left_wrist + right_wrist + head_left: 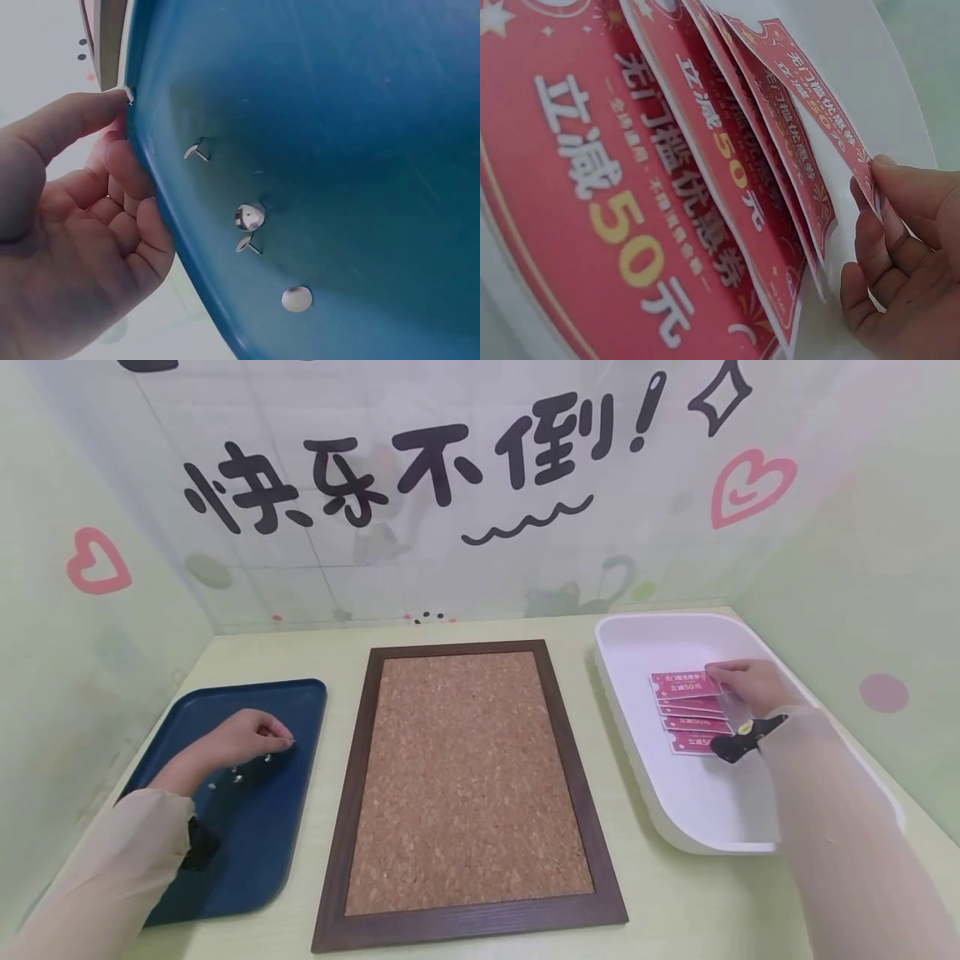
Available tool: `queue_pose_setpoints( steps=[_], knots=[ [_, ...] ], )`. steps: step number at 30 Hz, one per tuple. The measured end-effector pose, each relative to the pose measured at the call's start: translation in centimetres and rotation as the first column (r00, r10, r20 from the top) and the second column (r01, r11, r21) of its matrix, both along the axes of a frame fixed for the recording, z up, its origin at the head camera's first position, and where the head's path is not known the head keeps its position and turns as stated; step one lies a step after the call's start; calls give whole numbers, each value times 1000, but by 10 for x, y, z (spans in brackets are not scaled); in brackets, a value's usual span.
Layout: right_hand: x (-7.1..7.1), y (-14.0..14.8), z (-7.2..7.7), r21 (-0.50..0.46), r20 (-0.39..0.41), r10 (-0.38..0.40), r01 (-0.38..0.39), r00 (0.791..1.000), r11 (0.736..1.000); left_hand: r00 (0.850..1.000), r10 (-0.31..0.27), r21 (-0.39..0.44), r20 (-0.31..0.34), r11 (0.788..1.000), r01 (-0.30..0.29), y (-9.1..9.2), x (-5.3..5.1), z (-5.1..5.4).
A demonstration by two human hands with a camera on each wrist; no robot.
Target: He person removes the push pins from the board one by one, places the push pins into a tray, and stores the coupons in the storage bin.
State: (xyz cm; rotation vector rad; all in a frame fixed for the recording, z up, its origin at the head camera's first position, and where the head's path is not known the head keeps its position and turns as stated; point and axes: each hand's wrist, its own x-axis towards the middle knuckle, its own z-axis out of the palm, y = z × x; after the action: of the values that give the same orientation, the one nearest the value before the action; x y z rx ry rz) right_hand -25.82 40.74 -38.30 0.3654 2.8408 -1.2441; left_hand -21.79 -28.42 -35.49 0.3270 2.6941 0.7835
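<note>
Over the blue tray (251, 847), my left hand (243, 739) pinches a silver thumbtack (130, 94) between thumb and fingertips; only the tack's edge shows. Several other thumbtacks (297, 299) lie loose on the tray, some on their sides with the pin showing. In the white bin on the right, my right hand (750, 685) pinches the right end of a red coupon (810, 97) between thumb and fingers. That coupon is the farthest of a fanned row. The other red coupons (622, 217) overlap below it, printed with white and yellow lettering.
A cork board (465, 777) in a dark brown frame lies on the pale table (637, 893) between the tray and the white bin (720, 822). Behind stands a printed wall sheet (450, 568). Black straps sit at both wrists.
</note>
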Motion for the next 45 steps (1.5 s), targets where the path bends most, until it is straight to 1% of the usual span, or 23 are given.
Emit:
queue_pose_setpoints(
  steps=[6, 10, 16, 19, 24, 30, 36, 40, 43, 45],
  knots=[
    [0, -3, -3, 36, 33, -9, 8, 999, 999, 1000, -12, 1, 11, 1000, 12, 3, 1, 0],
    [-2, -5, -5, 60, 33, -17, 15, 999, 998, 1000, -13, -5, 14, 1000, 13, 4, 0, -1],
    [-4, -6, -8, 98, 23, 16, -18, 1000, 995, 1000, -17, -13, 23, 1000, 18, 3, -1, -4],
    [-5, -7, -9, 102, 20, 29, -30, 999, 994, 999, -24, -11, 26, 1000, 24, 4, -1, -5],
    [-6, -9, -9, 80, 20, 19, -21, 1000, 997, 999, -40, -2, 27, 999, 40, 6, 0, -5],
    [-6, -8, -9, 64, 46, 20, -23, 999, 998, 999, -48, 3, 21, 999, 47, 6, 1, -5],
    [-2, -4, -6, 72, 34, 33, -35, 999, 997, 999, -41, 5, 9, 999, 41, 5, 0, -7],
    [0, -4, -1, 82, -22, 57, -55, 998, 995, 1000, -8, 2, -1, 1000, 8, 1, 0, -8],
    [-1, -8, 8, 61, -51, 88, -85, 995, 995, 1000, 14, 2, -21, 1000, -14, -1, 1, -5],
    [-2, -13, 15, 41, -58, 110, -107, 992, 993, 999, 13, 6, -49, 1000, -13, -2, 1, -1]
  ],
)
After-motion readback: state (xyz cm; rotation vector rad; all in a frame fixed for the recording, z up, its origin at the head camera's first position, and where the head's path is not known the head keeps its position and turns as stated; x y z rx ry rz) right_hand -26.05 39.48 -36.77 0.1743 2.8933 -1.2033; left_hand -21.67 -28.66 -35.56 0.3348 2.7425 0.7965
